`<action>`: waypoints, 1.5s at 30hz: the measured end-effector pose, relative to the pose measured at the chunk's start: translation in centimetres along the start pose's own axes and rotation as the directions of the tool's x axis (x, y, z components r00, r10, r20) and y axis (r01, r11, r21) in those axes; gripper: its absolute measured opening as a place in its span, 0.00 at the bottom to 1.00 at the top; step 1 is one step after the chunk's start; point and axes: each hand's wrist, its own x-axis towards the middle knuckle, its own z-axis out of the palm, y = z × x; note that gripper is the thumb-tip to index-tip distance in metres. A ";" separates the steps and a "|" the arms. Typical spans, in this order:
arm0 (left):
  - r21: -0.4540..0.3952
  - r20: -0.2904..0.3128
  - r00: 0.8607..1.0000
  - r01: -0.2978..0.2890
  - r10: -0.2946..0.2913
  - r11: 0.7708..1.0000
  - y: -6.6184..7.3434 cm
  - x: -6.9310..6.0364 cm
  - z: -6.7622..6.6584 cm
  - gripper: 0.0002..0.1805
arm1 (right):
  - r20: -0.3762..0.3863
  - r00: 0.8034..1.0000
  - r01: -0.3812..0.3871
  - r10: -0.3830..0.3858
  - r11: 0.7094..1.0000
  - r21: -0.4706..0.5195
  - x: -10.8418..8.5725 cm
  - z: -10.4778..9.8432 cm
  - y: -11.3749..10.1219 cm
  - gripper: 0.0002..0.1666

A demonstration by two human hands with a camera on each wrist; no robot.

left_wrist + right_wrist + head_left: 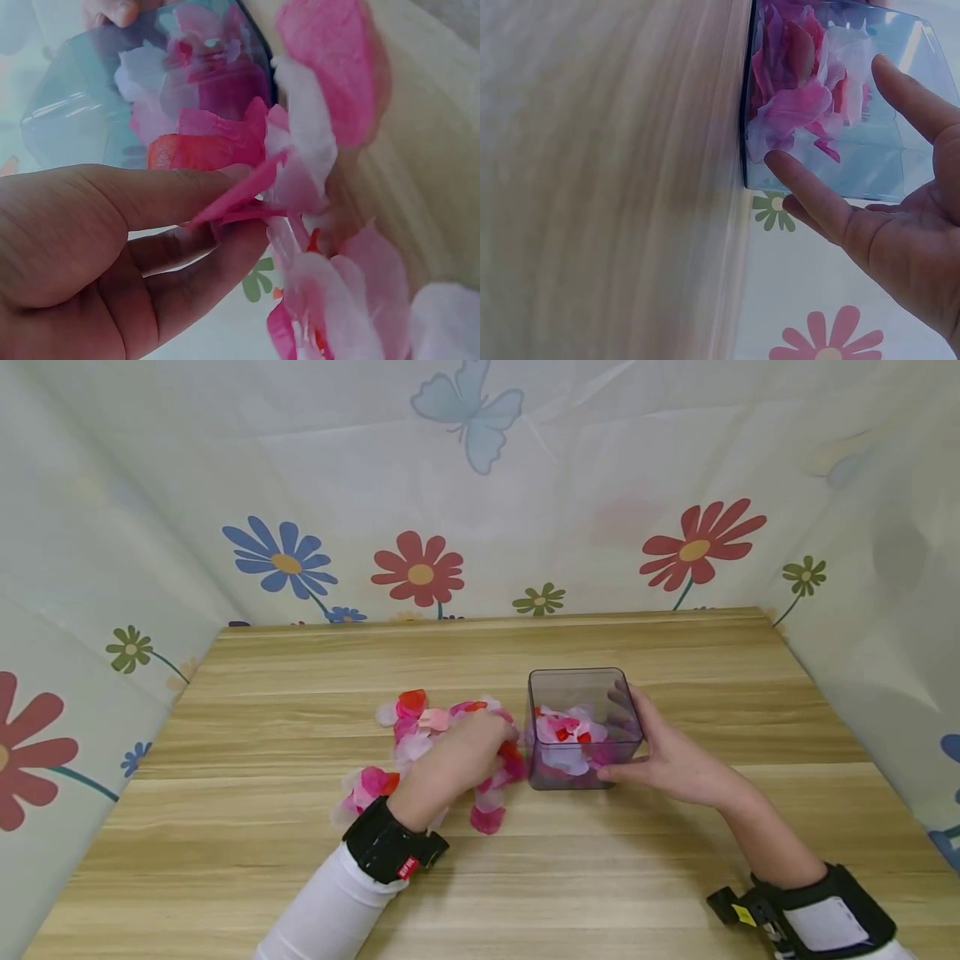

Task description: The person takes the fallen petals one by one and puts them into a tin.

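Observation:
A clear grey square box (573,687) stands on the table, partly filled with pink, white and red petals (566,762). Fingers and thumb of the right hand (678,760) grip its right side; the right wrist view shows that hand (900,202) spread against the box wall (877,169). Just left of the box, the left hand (461,756) is over a loose pile of petals (412,747). In the left wrist view, the left hand (135,247) pinches deep-pink petals (244,191) between thumb and fingers, with other petals touching them.
The wooden table (300,693) runs back to a white cloth (585,485) printed with flowers and a butterfly, which also rises at both sides. Some petals (487,820) lie near the front of the pile, beside the left forearm.

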 end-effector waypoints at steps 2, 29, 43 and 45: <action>-0.012 -0.008 1.000 0.008 -0.008 1.000 0.0 -0.2 -0.2 0.16 | -0.003 1.000 0.008 -0.008 1.000 0.003 0.0 0.0 0.0 0.71; -0.033 -0.170 0.985 -0.032 0.026 0.999 -0.3 -1.6 -3.6 0.11 | -0.009 0.999 0.053 -0.053 0.998 0.028 0.1 0.1 0.4 0.71; -0.020 -0.292 0.954 -0.080 0.071 0.997 -0.5 -2.1 -4.5 0.09 | -0.003 0.998 0.067 -0.067 0.998 0.013 0.2 0.2 0.2 0.72; -0.033 -0.299 0.952 -0.084 0.071 0.996 -0.4 -2.1 -4.5 0.09 | -0.006 0.998 0.060 -0.060 0.998 0.007 0.1 0.1 0.2 0.71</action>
